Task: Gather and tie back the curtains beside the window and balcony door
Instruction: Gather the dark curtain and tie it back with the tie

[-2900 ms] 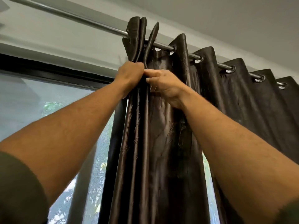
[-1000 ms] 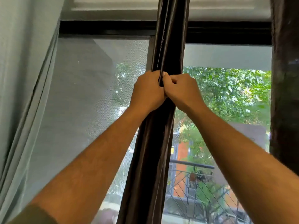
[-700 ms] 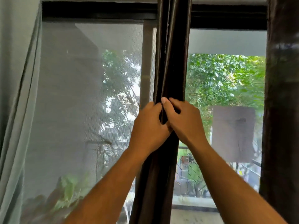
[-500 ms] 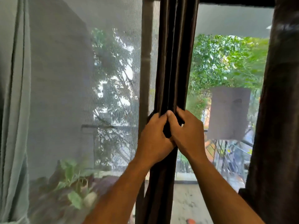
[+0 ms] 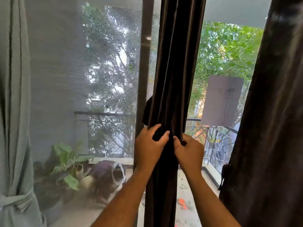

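We have the dark brown curtain [image 5: 173, 63] bunched into a narrow column in front of the window post [image 5: 145, 63], and both hands are on it at about waist height. The left hand [image 5: 148, 149] wraps the bundle with thumb and fingers partly spread; the right hand [image 5: 188, 152] pinches the folds just beside it, so the two sit close together on the cloth. To do this well, we should keep the pleats stacked evenly, squeeze the bundle tight with one hand, and free the other for the tie. A small dark flap [image 5: 146, 112] juts out at the bundle's left edge; we cannot tell whether it is a tie-back or a stray fold. The curtain's top and hem are cut off, and a second dark curtain [image 5: 270, 112] fills the right edge.
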